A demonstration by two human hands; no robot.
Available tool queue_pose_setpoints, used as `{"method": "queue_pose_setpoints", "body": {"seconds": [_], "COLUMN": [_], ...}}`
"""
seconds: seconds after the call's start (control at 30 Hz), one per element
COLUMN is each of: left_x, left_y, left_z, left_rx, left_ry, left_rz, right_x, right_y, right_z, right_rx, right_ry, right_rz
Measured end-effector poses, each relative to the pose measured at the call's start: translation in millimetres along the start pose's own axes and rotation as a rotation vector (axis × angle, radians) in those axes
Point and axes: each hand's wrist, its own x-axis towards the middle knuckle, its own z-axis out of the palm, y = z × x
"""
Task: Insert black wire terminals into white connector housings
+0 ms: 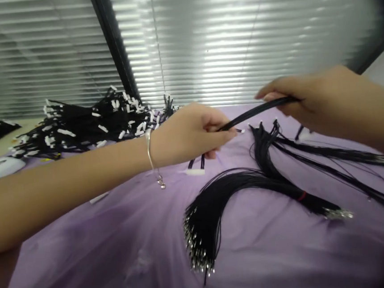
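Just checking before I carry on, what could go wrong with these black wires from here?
The bracelet on the left hand hangs loose and might snag a wire. The black bundle, held between that hand and the right hand, could catch the loose wires lying below on the purple cloth and tangle them.

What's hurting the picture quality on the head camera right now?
In the head view, the blinds glare brightly, the right hand and the black wire bundle it grips look slightly blurred, and the frame edges darken and smear, most at top right.
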Motion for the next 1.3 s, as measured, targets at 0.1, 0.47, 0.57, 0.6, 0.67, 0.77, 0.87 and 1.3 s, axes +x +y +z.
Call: {"method": "queue_pose_setpoints", "body": {"seconds": [0.1,0.47,0.57,0.6,0.67,0.77,0.87,1.3], "left_x": [-10.4,-39.6,-47.5,-50.8,-58.7,-69.7,-73.6,-66.3], "left_y": [-37.9,-81.9,-80.6,-79.0,-76.6,-78.6,-85.2,-92.7], "left_z": [7.4,51.4,52.7,52.6,52.5,53.6,54.8,47.8], "left_rx": [-0.025,-0.882,-0.908,-0.914,-0.881,-0.749,-0.671,-0.778], "left_ry": [0.008,0.497,0.506,0.494,0.435,0.318,0.245,0.391], "left_rz": [-0.15,-0.537,-0.544,-0.54,-0.519,-0.471,-0.429,-0.489], "right_x": [8.0,-8.3,-23.8,-28.8,-38.1,-48.2,-52.2,-53.7], "right_y": [18.6,-41.1,-82.4,-92.3,-106.3,-115.9,-117.6,-113.4], "right_z": [19.8,46.6,31.3,30.2,34.7,51.0,63.9,61.1], "right_rx": [-0.083,-0.032,0.206,0.307,0.512,0.68,0.777,0.734], "right_ry": [-0.313,-0.072,0.041,-0.042,-0.203,-0.351,-0.378,-0.438], "right_rz": [0.074,-0.363,-0.553,-0.652,-0.723,-0.669,-0.637,-0.59]}}
